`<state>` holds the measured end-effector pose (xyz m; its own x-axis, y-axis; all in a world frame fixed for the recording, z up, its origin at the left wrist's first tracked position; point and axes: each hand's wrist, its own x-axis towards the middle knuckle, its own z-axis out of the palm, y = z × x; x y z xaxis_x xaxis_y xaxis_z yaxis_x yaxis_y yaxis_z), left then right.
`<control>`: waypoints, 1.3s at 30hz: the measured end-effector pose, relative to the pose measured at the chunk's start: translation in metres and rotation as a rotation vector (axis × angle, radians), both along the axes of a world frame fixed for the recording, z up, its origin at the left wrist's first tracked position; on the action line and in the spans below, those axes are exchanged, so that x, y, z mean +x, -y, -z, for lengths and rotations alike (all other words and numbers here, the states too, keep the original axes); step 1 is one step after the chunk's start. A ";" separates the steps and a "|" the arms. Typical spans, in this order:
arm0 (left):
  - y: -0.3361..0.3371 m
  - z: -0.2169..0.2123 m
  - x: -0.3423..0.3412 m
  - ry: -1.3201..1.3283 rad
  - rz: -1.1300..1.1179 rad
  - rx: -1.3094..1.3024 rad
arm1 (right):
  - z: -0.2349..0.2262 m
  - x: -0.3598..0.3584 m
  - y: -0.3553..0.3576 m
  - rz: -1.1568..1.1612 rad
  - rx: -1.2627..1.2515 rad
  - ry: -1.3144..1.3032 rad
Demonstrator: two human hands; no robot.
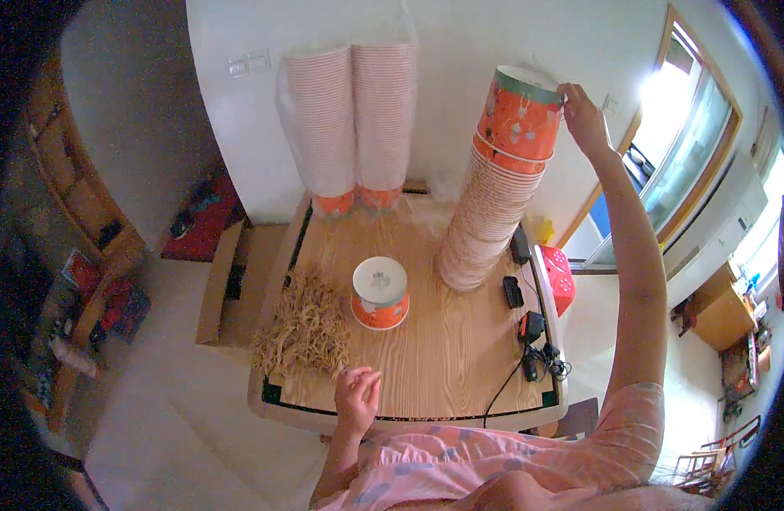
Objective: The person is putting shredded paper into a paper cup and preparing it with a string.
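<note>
A tall leaning stack of paper cups [492, 209] stands upside down on the right of the wooden table. Its top orange paper cup [518, 119], with a green band and white base, sits raised at the stack's end. My right hand [584, 117] is closed on the upper edge of this cup, arm stretched out. Another orange cup [380, 294] rests upside down mid-table. By the table's front edge, my left hand [358, 399] has its fingers curled together, with nothing visible in them. Just beyond it lies a heap of brown shredded paper [303, 328].
Two plastic-wrapped cup stacks [349, 119] stand at the back against the wall. Black adapters and cables [533, 341] lie along the table's right edge. A cardboard box [230, 289] stands left of the table, and a red perforated container [559, 277] right.
</note>
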<state>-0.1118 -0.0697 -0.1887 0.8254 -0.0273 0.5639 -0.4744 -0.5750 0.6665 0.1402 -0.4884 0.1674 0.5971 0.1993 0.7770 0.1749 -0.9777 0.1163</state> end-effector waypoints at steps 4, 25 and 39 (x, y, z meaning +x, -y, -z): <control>-0.001 0.002 0.001 -0.009 0.014 -0.019 | 0.006 -0.004 0.001 -0.036 -0.031 0.036; 0.015 -0.002 0.005 -0.037 0.060 0.004 | 0.057 -0.013 -0.005 -0.002 0.051 0.153; 0.001 0.159 0.105 -0.388 -0.225 -0.390 | 0.372 -0.070 -0.132 -0.346 0.493 -0.485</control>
<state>-0.0069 -0.0711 -0.3481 0.9346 0.3212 0.1527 -0.0483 -0.3108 0.9492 0.0697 -0.3563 -0.2046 0.8601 0.1356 0.4918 0.4005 -0.7768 -0.4861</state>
